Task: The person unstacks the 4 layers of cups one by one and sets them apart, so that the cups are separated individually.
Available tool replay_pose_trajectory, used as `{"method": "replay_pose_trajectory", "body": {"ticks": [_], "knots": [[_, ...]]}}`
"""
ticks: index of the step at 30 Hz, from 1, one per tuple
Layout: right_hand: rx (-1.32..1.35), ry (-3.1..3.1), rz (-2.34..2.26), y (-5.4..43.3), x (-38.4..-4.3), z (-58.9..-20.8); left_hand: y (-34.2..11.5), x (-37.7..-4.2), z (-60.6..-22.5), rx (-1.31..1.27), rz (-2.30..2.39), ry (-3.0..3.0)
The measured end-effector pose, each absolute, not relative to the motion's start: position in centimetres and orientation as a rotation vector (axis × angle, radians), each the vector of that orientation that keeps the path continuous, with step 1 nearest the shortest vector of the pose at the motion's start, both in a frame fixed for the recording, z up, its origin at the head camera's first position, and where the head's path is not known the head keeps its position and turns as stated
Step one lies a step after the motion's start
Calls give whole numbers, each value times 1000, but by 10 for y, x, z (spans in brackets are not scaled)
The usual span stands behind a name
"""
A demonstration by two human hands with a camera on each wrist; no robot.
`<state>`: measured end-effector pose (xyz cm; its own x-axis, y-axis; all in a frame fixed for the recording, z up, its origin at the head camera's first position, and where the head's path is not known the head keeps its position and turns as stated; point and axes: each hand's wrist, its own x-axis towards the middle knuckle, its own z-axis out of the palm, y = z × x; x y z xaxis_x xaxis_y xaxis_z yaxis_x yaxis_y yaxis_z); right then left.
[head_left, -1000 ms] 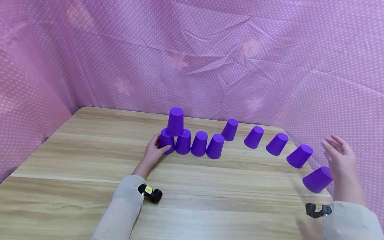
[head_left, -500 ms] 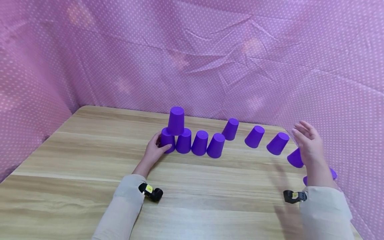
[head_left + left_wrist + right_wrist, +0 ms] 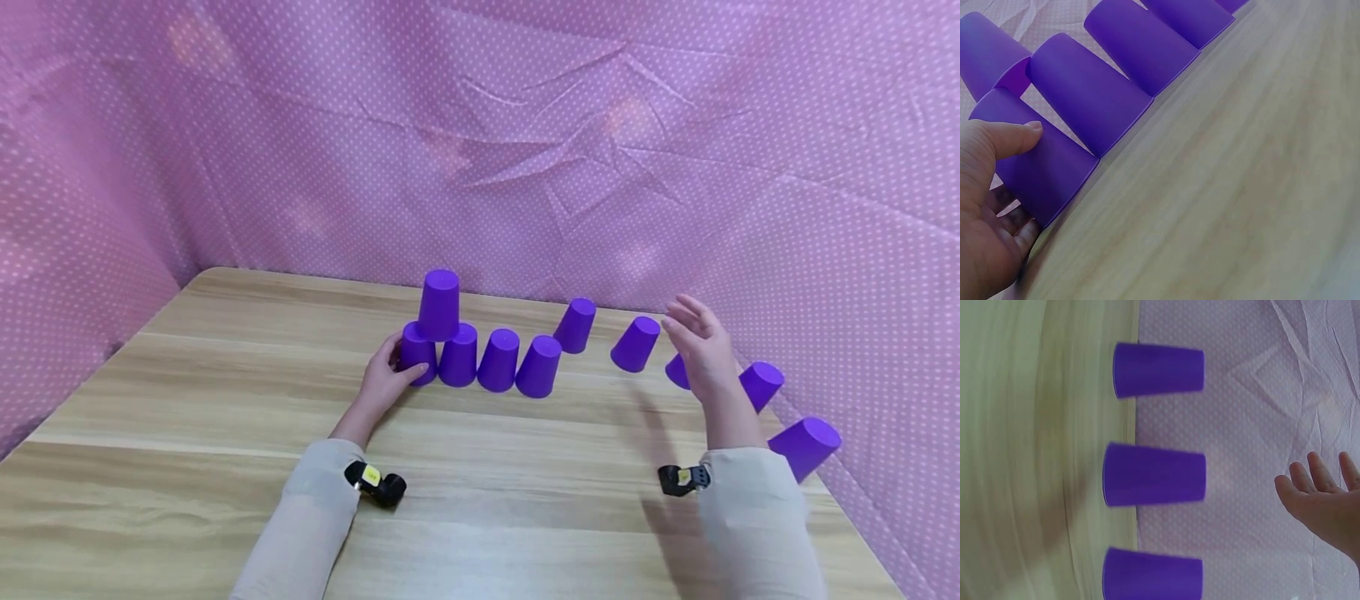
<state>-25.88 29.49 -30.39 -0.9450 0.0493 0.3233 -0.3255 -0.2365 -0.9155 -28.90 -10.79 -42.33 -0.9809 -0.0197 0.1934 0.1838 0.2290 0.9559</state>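
My left hand (image 3: 384,379) grips the leftmost purple cup (image 3: 1047,165) of a front row, thumb on its near side and fingers behind. All the cups stand upside down. One upper cup (image 3: 439,307) rests across the leftmost cup and its neighbour (image 3: 458,357). Further right in that row stand a third cup (image 3: 498,362) and a fourth cup (image 3: 538,367). Held up with fingers extended and nothing in it, my right hand (image 3: 703,350) hovers over the right-hand line of cups, partly hiding one cup (image 3: 677,372). In the right wrist view it is apart from the cups (image 3: 1155,476).
Behind and to the right, spaced cups curve along the table edge, from a back cup (image 3: 576,326) to a near right cup (image 3: 807,447). A pink dotted cloth (image 3: 480,150) hangs around the wooden table (image 3: 525,500). Each sleeve carries a black wrist camera (image 3: 378,483).
My right hand has moved left, from beside the nearest right cup to above the middle of the right-hand line. My left hand stays on the leftmost cup. The cups have not moved.
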Motion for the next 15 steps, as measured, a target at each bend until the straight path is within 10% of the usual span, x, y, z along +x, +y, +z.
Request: {"method": "replay_pose_trajectory", "body": {"ticks": [15], "knots": [[305, -2061, 2105, 245, -279, -318, -109, -292, -425, -149, -1852, -2345]]}}
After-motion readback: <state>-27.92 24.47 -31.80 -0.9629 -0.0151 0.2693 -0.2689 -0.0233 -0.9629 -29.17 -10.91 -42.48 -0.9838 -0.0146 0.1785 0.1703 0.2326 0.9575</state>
